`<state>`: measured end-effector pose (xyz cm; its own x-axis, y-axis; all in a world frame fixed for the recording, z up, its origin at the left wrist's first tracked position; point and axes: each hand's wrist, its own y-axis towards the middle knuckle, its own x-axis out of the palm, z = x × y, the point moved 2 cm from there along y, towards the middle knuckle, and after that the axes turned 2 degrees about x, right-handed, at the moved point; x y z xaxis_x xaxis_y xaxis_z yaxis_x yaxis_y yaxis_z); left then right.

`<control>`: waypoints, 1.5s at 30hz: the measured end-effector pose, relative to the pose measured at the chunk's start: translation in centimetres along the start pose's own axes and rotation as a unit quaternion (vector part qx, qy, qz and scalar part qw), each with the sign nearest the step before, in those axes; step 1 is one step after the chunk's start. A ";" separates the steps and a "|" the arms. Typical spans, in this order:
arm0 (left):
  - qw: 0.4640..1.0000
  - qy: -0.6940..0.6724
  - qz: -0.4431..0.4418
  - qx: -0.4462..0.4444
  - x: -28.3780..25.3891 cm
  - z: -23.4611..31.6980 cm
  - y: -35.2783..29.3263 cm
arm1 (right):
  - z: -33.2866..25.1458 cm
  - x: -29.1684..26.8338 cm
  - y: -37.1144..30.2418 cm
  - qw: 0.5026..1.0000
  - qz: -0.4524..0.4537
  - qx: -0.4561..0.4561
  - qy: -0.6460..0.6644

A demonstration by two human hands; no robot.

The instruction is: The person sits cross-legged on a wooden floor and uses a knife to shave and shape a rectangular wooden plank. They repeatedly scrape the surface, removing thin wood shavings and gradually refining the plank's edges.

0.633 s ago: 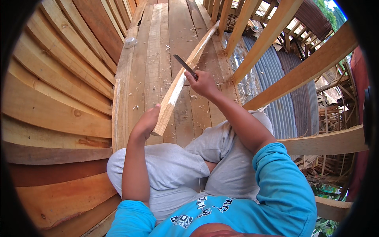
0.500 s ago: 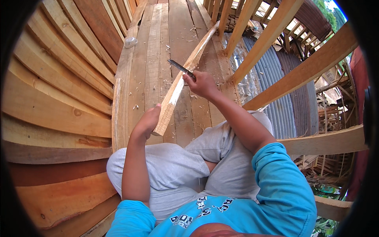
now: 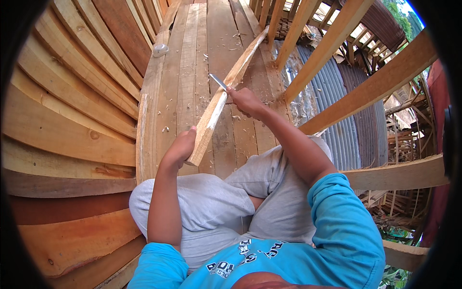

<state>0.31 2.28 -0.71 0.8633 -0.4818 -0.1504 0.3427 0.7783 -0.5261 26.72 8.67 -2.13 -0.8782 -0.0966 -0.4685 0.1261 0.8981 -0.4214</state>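
Note:
A long squared length of wood slants from near my lap up to the far right, its far end by the railing. Its right edge shows a pale, freshly cut strip. My left hand is closed around the near end, on its left side. In my right hand is a knife, gripped by its handle, which my fingers hide. The blade crosses over the wood about midway along and points to the far left. Whether the edge touches the wood I cannot tell.
Wood shavings lie scattered over the plank floor. A small clear container stands by the left plank wall. Wooden railing posts rise on the right, with corrugated metal sheets beyond. My crossed legs are close below the wood.
My right hand has turned the knife, so its blade now looks bright rather than dark, and moved slightly right and lower. The wood and my left hand have hardly moved.

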 end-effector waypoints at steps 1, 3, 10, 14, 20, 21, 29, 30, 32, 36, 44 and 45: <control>1.000 0.008 -0.003 -0.012 -0.2 -0.1 -0.1 | -0.7 0.1 -0.6 0.994 -0.060 0.053 0.076; 1.000 0.010 -0.005 -0.014 -0.1 0.1 -0.3 | -1.4 -0.3 -1.4 0.955 -0.185 0.126 0.192; 1.000 -0.009 0.019 0.002 -0.7 0.4 -0.5 | -3.8 -3.4 -4.0 0.964 -0.208 0.029 0.165; 1.000 -0.018 0.023 -0.005 -0.4 0.4 -0.7 | -2.1 -9.4 -3.2 0.972 -0.213 0.034 0.095; 1.000 -0.025 -0.007 -0.017 -0.4 0.8 -0.4 | 4.1 -15.5 -0.4 0.871 0.293 -0.007 -0.394; 0.999 -0.046 -0.010 -0.010 -0.4 0.6 -0.2 | 4.6 -15.7 0.3 0.881 0.257 -0.006 -0.397; 0.994 -0.109 -0.023 -0.005 -0.7 0.2 -0.2 | 5.9 -12.7 1.4 0.897 0.306 -0.022 -0.317; 0.994 -0.105 -0.025 -0.006 -0.7 0.3 -0.4 | 6.2 -12.8 1.5 0.898 0.311 -0.026 -0.311; 0.995 -0.101 -0.028 0.000 -0.7 0.3 -0.4 | 6.9 -12.4 1.8 0.898 0.299 -0.031 -0.321; 0.996 -0.090 -0.024 0.011 -0.5 0.4 -0.1 | 8.0 -10.0 3.1 0.934 0.142 0.003 -0.327; 0.995 -0.096 -0.013 0.014 -0.7 0.3 -0.2 | 8.7 0.1 1.2 0.915 -0.185 -0.139 -0.330; 0.995 -0.098 -0.015 0.014 -0.6 0.4 -0.3 | 9.7 0.4 1.5 0.900 -0.198 -0.088 -0.379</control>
<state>-0.20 2.51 -0.18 0.9077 -0.4183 0.0329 0.3766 0.7776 -0.5035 30.97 5.81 -10.47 -0.2625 -0.6289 -0.7318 -0.2605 0.7764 -0.5738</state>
